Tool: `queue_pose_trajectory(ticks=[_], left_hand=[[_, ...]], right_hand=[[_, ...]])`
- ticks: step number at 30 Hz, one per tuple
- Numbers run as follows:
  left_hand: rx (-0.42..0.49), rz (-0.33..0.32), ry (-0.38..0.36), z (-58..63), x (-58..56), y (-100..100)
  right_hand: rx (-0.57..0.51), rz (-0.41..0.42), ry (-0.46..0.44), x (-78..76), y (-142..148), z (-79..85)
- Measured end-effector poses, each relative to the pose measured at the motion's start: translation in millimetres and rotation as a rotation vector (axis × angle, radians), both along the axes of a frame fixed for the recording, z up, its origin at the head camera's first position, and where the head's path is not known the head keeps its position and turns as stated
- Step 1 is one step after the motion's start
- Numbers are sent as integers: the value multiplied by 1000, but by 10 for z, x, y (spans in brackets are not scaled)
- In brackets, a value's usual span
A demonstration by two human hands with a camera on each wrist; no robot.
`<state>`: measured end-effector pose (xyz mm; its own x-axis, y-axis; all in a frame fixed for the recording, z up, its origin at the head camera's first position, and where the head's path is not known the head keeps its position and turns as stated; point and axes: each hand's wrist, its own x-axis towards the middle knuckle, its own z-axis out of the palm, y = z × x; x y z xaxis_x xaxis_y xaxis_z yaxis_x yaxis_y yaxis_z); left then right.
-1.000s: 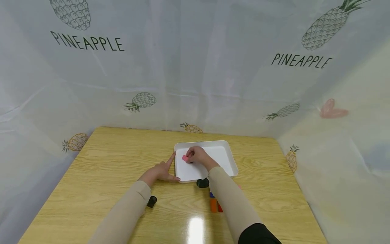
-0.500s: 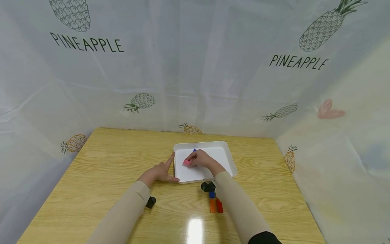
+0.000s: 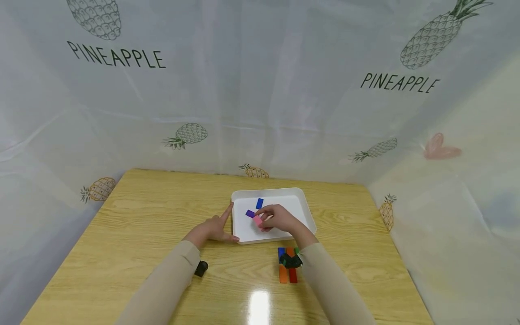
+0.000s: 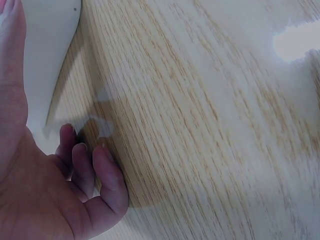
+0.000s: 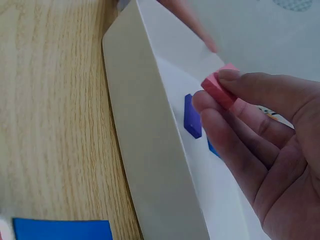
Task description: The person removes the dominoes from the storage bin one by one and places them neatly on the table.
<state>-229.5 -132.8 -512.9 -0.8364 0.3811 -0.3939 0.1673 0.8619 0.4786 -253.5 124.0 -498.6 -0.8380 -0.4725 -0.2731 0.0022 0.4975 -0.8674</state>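
Note:
Over the white tray [image 3: 288,194], my right hand [image 3: 280,218] pinches a pink block [image 3: 257,220] between thumb and fingers. The right wrist view shows the pink block [image 5: 220,86] held above the tray's floor. A purple block [image 3: 250,213] and a blue block [image 3: 259,203] lie flat inside the tray, near its left side. My left hand [image 3: 211,229] touches the tray's left edge with thumb and index finger spread. In the left wrist view the other fingers of the left hand [image 4: 65,195] are loosely bent and hold nothing.
In front of the tray, several blocks lie in rows on the wooden table [image 3: 154,212], among them an orange block [image 3: 283,274], a red block [image 3: 293,275] and a blue block [image 5: 62,229]. Black wrist cameras partly cover the view. A pineapple-print curtain [image 3: 260,90] surrounds the table.
My right hand has moved a little right and toward me with the pink block, uncovering the purple and blue blocks in the tray. The left hand stays at the tray's edge.

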Motion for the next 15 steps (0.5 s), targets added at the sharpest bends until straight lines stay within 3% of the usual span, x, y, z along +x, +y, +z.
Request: queue_pose_trajectory(ticks=[11, 15], left_hand=[[22, 4, 8, 13, 0, 5], [32, 8, -3, -6, -7, 6]], right_hand=[[-159, -62, 41, 316, 211, 115], [-166, -77, 55, 420, 285, 150]])
